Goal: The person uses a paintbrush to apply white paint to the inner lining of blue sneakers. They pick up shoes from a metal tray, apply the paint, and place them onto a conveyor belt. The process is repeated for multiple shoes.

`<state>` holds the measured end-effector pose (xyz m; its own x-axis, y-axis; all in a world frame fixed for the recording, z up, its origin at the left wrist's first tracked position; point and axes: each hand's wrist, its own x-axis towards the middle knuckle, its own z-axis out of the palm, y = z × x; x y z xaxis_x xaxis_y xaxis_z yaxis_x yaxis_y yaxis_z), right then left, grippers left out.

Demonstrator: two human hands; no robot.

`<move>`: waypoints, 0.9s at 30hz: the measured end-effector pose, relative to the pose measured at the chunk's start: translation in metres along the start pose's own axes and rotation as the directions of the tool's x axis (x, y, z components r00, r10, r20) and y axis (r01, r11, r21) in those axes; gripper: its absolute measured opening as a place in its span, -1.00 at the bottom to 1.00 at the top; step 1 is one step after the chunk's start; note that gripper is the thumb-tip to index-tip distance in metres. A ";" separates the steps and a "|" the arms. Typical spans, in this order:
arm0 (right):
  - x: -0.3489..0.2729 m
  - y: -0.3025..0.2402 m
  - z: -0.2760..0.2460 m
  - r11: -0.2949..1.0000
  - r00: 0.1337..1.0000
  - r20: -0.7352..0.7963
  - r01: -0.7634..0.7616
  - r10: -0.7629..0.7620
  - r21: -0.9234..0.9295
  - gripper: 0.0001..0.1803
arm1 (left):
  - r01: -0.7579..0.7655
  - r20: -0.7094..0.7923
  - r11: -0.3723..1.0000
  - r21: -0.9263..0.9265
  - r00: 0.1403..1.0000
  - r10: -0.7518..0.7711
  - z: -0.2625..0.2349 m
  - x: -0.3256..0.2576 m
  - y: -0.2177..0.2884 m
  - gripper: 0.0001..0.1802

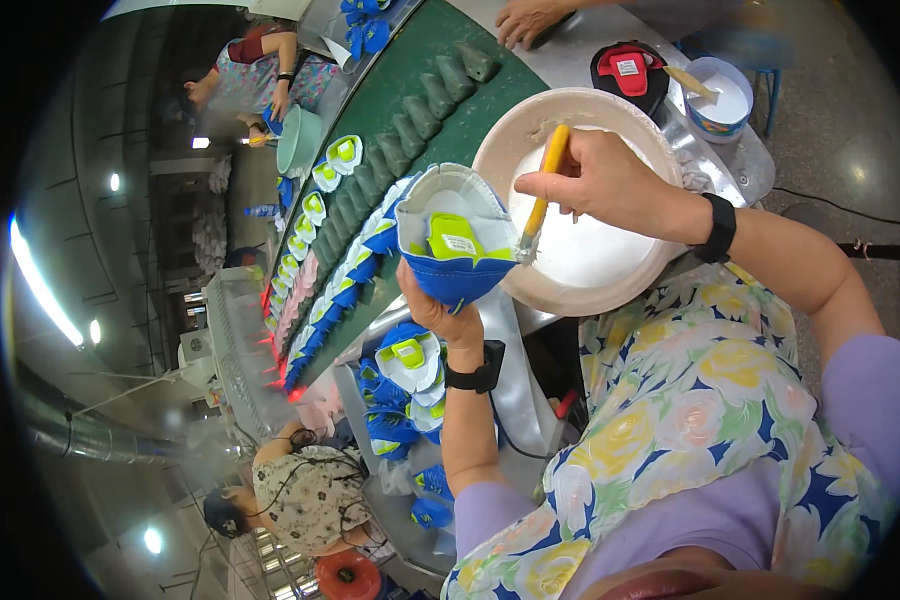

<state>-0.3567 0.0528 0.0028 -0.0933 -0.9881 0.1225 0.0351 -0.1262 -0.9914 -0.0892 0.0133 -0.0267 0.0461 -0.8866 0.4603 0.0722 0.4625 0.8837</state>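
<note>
My left hand (432,308) grips a blue shoe upper (460,282) from below, its white lining and bright green tongue label facing up. A paintbrush (544,190) with a yellow handle is pinched in my right hand (605,180). Its bristles touch the right edge of the upper. Under my right hand stands a wide pale basin (488,150) holding white liquid (595,240). The fingers of my left hand are partly hidden behind the upper.
Rows of blue-white uppers (355,268) and dark grey pieces (410,135) line a green conveyor belt (510,90). More blue uppers (410,355) lie piled left of my left forearm. A white bucket (722,100) with a brush stands far right. Co-workers (305,490) stand around the belt.
</note>
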 end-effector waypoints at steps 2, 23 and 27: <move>0.001 0.000 -0.005 0.996 0.996 0.023 0.085 -0.085 -0.005 -0.61 | -0.139 0.151 0.897 0.419 0.985 0.083 -0.008 0.005 0.009 -0.61; 0.022 -0.010 0.010 0.682 0.707 0.418 0.692 -0.571 -0.237 -0.74 | 0.907 0.566 0.007 -0.422 0.269 -0.779 -0.002 -0.027 0.000 -0.49; 0.029 -0.002 0.004 0.831 0.857 0.352 0.480 -0.376 -0.281 -0.78 | 0.817 0.418 0.314 -0.483 0.530 -0.738 -0.011 -0.029 -0.009 -0.46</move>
<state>-0.3558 0.0241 0.0090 0.2570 -0.8306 0.4939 -0.2952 -0.5542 -0.7783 -0.0797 0.0347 -0.0486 -0.4450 -0.8146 -0.3719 0.5416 -0.5756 0.6127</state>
